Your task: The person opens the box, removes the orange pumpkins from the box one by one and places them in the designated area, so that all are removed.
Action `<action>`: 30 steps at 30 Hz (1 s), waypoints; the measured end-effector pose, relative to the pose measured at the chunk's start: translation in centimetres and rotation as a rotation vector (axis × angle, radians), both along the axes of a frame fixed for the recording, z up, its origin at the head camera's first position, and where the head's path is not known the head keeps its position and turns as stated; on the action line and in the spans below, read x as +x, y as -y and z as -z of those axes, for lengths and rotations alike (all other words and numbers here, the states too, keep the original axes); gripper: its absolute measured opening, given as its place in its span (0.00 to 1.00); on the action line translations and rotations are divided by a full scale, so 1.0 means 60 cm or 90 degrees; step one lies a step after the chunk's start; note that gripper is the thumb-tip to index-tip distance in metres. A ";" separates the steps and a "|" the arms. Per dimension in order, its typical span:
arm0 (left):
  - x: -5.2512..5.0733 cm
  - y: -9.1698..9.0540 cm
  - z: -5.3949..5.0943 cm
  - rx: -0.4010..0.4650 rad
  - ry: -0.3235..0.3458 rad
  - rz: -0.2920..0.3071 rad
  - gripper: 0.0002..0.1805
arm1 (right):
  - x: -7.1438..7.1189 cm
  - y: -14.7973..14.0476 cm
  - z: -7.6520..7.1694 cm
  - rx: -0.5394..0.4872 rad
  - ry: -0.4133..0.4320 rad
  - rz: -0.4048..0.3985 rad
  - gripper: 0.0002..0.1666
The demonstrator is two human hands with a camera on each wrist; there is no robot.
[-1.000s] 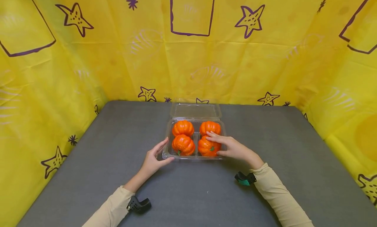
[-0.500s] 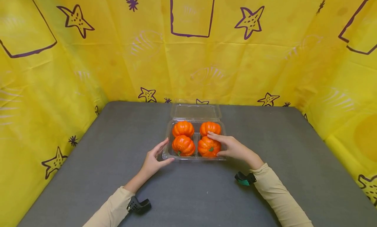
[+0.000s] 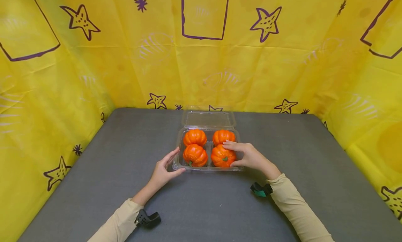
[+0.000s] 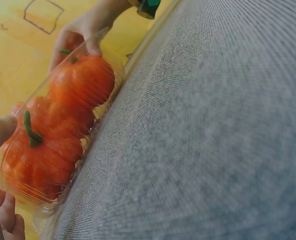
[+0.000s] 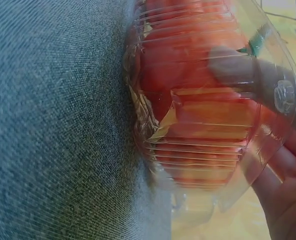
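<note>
An open clear plastic clamshell container [image 3: 204,169] holds several orange toy pumpkins with green stems. My left hand [image 3: 162,170] grips its front left corner, thumb at the front rim and fingers along the left side. My right hand [image 3: 252,159] reaches over the right side and holds the front right pumpkin [image 3: 222,158] between thumb and fingers. In the right wrist view the thumb [image 5: 230,67] shows through the clear wall, against the orange surface. Beside it sits the front left pumpkin [image 3: 195,155]; behind are the back left pumpkin [image 3: 194,137] and back right pumpkin [image 3: 223,135], the latter partly hidden by fingers.
The clear lid [image 3: 208,119] lies folded back behind the container, near the yellow patterned cloth [image 3: 207,78] that hangs at the back and sides. Everything stands on a dark grey tabletop [image 3: 201,207]. A black wrist mount [image 3: 148,219] sits on the left sleeve.
The right fingers have drawn back slightly to the right over the front right pumpkin, which has turned a little. My left hand and the container have stayed almost still.
</note>
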State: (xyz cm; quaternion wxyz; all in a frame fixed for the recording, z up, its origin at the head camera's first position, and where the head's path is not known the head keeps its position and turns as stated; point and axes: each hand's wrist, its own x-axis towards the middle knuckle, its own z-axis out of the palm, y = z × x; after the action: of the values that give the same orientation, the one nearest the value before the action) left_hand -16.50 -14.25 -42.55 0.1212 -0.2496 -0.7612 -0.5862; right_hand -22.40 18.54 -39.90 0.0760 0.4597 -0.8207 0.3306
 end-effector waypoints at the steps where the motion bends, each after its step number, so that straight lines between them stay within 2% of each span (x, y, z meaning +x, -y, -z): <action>1: 0.000 0.000 0.000 -0.001 0.001 -0.001 0.37 | 0.000 0.000 0.000 -0.002 -0.007 0.000 0.40; 9: -0.001 -0.001 -0.002 -0.002 -0.005 -0.001 0.37 | -0.003 -0.002 0.001 -0.038 -0.056 0.010 0.39; 14: 0.000 0.000 -0.002 -0.006 -0.005 -0.006 0.37 | -0.003 -0.004 0.002 -0.050 -0.038 0.022 0.39; 18: 0.000 0.000 -0.001 0.001 -0.003 0.002 0.37 | 0.002 -0.001 -0.003 -0.076 0.007 0.026 0.40; 21: -0.001 -0.001 -0.001 0.011 -0.006 0.011 0.37 | 0.008 0.003 -0.012 -0.101 0.025 0.026 0.40; 25: -0.001 -0.001 0.000 0.012 -0.009 0.012 0.37 | 0.024 0.010 -0.040 -0.105 -0.011 0.040 0.39; 27: -0.001 -0.001 -0.001 0.011 -0.008 0.012 0.37 | 0.033 0.012 -0.055 -0.114 -0.006 0.038 0.38; 30: -0.001 -0.001 0.000 0.012 -0.007 0.012 0.37 | 0.037 0.012 -0.065 -0.154 0.060 0.011 0.37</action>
State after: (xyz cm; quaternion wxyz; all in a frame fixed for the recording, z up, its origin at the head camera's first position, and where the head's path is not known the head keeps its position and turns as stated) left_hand -16.57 -14.19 -42.53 0.1219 -0.2592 -0.7526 -0.5930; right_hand -20.18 17.84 -36.00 0.0956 0.4238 -0.7814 0.4479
